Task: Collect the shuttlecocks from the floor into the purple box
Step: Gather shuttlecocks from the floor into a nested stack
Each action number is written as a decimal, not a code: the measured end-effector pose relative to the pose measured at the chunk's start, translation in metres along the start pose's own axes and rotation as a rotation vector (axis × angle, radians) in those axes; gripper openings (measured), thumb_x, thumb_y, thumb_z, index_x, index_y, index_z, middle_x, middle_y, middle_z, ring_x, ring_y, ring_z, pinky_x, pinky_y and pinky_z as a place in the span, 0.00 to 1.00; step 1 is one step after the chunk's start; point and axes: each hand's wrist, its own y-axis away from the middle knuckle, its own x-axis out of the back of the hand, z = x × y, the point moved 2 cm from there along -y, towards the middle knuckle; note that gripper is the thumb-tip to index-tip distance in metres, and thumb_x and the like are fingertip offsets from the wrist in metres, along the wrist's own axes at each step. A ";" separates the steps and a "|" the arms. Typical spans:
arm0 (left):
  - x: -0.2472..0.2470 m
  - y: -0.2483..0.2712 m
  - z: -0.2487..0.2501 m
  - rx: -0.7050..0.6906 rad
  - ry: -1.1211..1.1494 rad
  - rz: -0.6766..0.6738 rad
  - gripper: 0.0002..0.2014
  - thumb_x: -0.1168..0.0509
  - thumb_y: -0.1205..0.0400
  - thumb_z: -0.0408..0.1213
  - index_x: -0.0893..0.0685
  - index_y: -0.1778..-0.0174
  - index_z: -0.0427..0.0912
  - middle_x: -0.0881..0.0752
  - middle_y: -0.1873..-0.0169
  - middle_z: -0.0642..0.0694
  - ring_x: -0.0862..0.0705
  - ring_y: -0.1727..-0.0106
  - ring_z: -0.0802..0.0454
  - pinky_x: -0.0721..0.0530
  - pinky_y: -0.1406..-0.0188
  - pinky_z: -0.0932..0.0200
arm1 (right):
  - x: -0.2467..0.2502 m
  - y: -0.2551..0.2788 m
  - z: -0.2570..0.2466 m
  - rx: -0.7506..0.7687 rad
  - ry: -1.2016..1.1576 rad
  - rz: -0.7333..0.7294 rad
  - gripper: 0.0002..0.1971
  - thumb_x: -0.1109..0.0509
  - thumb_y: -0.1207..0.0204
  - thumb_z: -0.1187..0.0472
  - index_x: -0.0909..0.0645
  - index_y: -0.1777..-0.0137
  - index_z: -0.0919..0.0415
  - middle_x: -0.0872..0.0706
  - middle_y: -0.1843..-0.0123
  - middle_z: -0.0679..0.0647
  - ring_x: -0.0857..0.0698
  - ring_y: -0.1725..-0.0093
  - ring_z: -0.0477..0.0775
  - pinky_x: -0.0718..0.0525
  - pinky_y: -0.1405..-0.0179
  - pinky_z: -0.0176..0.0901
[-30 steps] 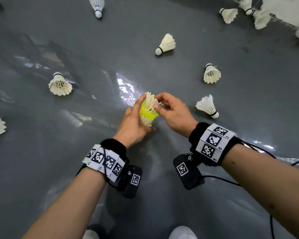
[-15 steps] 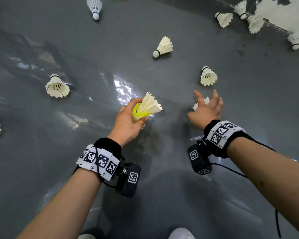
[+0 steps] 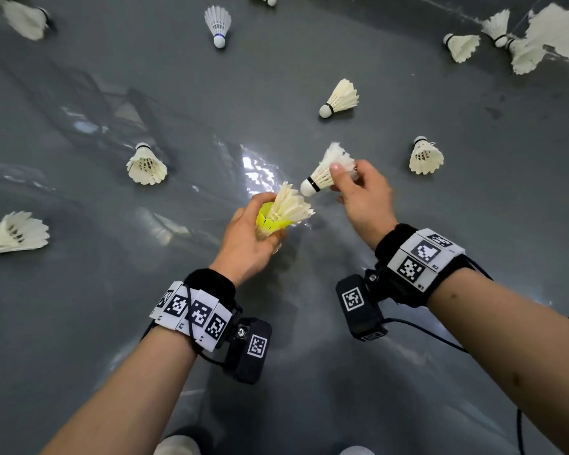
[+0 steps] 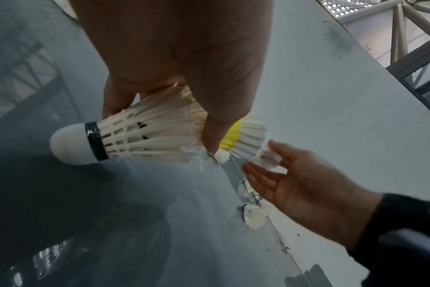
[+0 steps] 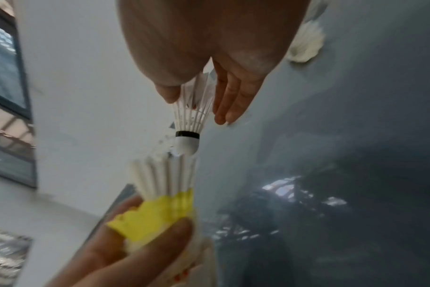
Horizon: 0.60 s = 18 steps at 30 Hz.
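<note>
While the left hand (image 3: 243, 244) grips the nested stack (image 3: 284, 211), the right hand (image 3: 363, 195) pinches a white shuttlecock (image 3: 324, 172), cork just beside the stack's feathers.

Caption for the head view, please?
Right hand brings a shuttlecock cork-first toward the stack in the left hand.

Ten shuttlecocks (image 3: 339, 98) lie on the floor (image 3: 79, 323), one shuttlecock (image 3: 321, 174) is in the right hand (image 3: 365, 195), and a stack (image 3: 284, 213), too nested to count, in the left hand (image 3: 247, 244).
</note>
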 end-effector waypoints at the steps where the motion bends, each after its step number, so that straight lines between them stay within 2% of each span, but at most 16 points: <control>1: 0.005 0.002 -0.002 0.008 -0.007 0.005 0.26 0.27 0.25 0.38 0.26 0.32 0.55 0.19 0.45 0.40 0.20 0.45 0.45 0.26 0.46 0.62 | -0.010 0.005 -0.009 0.034 -0.021 -0.037 0.14 0.32 0.30 0.39 0.23 0.69 0.45 0.18 0.68 0.43 0.13 0.51 0.63 0.16 0.46 0.65; 2: 0.010 0.004 -0.005 0.018 -0.013 0.011 0.26 0.27 0.25 0.38 0.26 0.32 0.56 0.19 0.45 0.40 0.20 0.45 0.44 0.25 0.45 0.60 | -0.019 0.009 -0.017 0.060 -0.041 -0.081 0.13 0.32 0.30 0.40 0.23 0.70 0.44 0.18 0.69 0.42 0.13 0.51 0.63 0.16 0.46 0.64; 4: 0.032 0.011 -0.011 0.058 -0.022 0.058 0.27 0.28 0.25 0.40 0.28 0.32 0.59 0.18 0.45 0.40 0.19 0.44 0.44 0.23 0.42 0.57 | -0.043 0.020 -0.029 0.100 -0.089 -0.196 0.14 0.31 0.29 0.41 0.23 0.67 0.49 0.17 0.67 0.46 0.15 0.56 0.64 0.17 0.50 0.60; 6: 0.056 0.020 -0.013 0.095 -0.040 0.106 0.28 0.28 0.26 0.41 0.29 0.32 0.60 0.18 0.45 0.41 0.19 0.44 0.44 0.24 0.44 0.58 | -0.066 0.030 -0.039 0.144 -0.102 -0.310 0.16 0.30 0.26 0.45 0.25 0.68 0.54 0.22 0.71 0.45 0.23 0.66 0.56 0.24 0.59 0.52; 8: 0.086 0.032 -0.014 0.126 -0.058 0.154 0.29 0.26 0.27 0.41 0.29 0.31 0.58 0.18 0.44 0.42 0.19 0.44 0.45 0.26 0.47 0.61 | -0.094 0.042 -0.052 0.187 -0.088 -0.441 0.18 0.30 0.25 0.46 0.26 0.68 0.58 0.27 0.71 0.43 0.29 0.67 0.48 0.30 0.61 0.47; 10: 0.116 0.046 -0.014 0.169 -0.057 0.203 0.32 0.24 0.28 0.40 0.30 0.30 0.56 0.18 0.42 0.43 0.19 0.42 0.46 0.26 0.47 0.61 | -0.120 0.060 -0.072 0.229 -0.095 -0.564 0.16 0.31 0.22 0.48 0.26 0.67 0.57 0.25 0.70 0.43 0.28 0.67 0.46 0.30 0.61 0.45; 13: 0.154 0.059 -0.015 0.223 -0.047 0.240 0.34 0.24 0.28 0.35 0.31 0.29 0.51 0.17 0.44 0.48 0.19 0.42 0.47 0.25 0.45 0.60 | -0.148 0.084 -0.097 0.260 -0.124 -0.685 0.13 0.34 0.19 0.48 0.20 0.56 0.57 0.16 0.59 0.50 0.20 0.59 0.49 0.24 0.55 0.43; 16: 0.196 0.071 -0.027 0.259 0.044 0.311 0.33 0.23 0.29 0.32 0.29 0.30 0.48 0.16 0.46 0.50 0.16 0.43 0.48 0.20 0.38 0.53 | -0.182 0.100 -0.123 0.352 -0.053 -0.816 0.18 0.42 0.16 0.44 0.22 0.49 0.58 0.14 0.50 0.51 0.18 0.50 0.50 0.23 0.47 0.42; 18: 0.222 0.075 -0.045 0.280 0.101 0.370 0.31 0.23 0.29 0.32 0.28 0.33 0.48 0.16 0.46 0.49 0.16 0.46 0.51 0.19 0.38 0.50 | -0.213 0.109 -0.136 0.417 0.017 -0.893 0.19 0.46 0.15 0.42 0.22 0.44 0.56 0.15 0.44 0.50 0.19 0.42 0.49 0.23 0.38 0.45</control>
